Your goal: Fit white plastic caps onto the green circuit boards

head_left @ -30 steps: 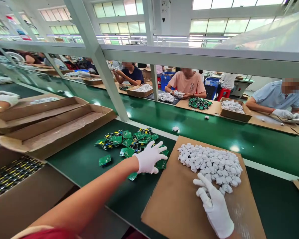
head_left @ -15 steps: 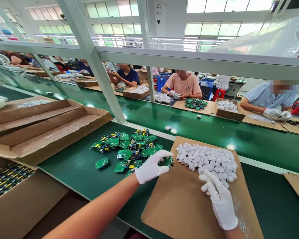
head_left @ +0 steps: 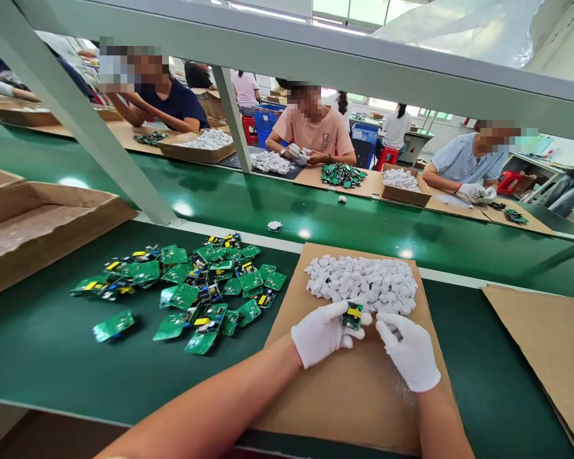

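Observation:
My left hand (head_left: 321,333), in a white glove, grips a small green circuit board (head_left: 353,315) with a yellow part on its face. The board is held upright above the cardboard sheet (head_left: 335,395). Close to its right is my right hand (head_left: 409,350), also gloved. Its thumb and fingers are pinched together, and a small greyish patch shows between them that I cannot make out. Just beyond both hands lies a heap of small white pieces (head_left: 363,280) on the cardboard. Left of the sheet, loose circuit boards (head_left: 210,280) are piled on the green table.
A shelf beam (head_left: 316,57) and slanted post (head_left: 86,121) cross in front. Beyond the green belt (head_left: 210,204), several people work with boards and white pieces. A cardboard tray (head_left: 52,223) stands left, and another cardboard sheet (head_left: 545,344) lies right. One white piece (head_left: 275,225) sits on the belt.
My left hand has brought the circuit board from beside the pile to over the cardboard. My right hand has drawn in beside it, fingers now pinched. The view has shifted.

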Available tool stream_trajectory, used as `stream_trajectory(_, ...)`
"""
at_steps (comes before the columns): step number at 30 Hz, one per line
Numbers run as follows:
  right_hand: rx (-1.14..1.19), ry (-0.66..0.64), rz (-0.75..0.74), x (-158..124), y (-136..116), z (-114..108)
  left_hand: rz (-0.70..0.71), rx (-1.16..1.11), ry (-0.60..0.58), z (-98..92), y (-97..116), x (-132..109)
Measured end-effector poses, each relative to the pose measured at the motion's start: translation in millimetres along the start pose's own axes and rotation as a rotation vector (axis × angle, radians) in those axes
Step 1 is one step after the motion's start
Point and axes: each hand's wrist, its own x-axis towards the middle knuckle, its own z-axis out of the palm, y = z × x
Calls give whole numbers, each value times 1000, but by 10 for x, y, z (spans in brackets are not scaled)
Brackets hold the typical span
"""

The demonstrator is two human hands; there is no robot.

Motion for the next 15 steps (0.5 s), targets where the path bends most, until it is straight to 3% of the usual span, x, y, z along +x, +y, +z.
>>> stream_trajectory(3, -198, 51, -74, 30, 19, -55, 46, 87, 95, -79, -56, -8)
stream_trajectory(7, -279, 80, -28, 91, 41, -171, 35, 168, 68, -98, -101, -31)
stream_trajectory(15, -421, -88, -52, 90, 149, -143, -42, 101, 64, -132, -118, -20)
